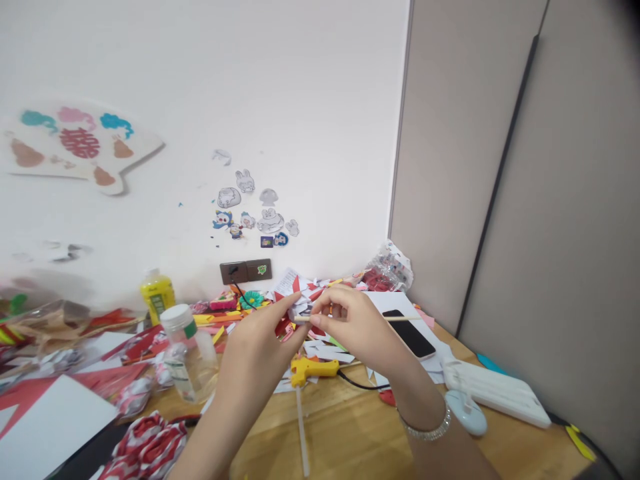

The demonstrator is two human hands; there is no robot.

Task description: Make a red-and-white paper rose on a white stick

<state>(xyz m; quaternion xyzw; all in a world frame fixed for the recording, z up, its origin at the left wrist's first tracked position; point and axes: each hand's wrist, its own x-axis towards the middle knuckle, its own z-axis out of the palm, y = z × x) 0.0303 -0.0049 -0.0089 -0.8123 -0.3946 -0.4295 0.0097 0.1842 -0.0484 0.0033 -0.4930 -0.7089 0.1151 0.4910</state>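
The right hand (353,321) pinches a stick (403,319) reaching toward three o'clock; whether the left hand (260,337), at its other end, grips too, I cannot tell. At their six o'clock, the glue gun (316,368) could slide if a lowered wrist snags its cord (357,383).

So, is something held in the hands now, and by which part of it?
A thin pale stick, pinched near one end by the right hand.
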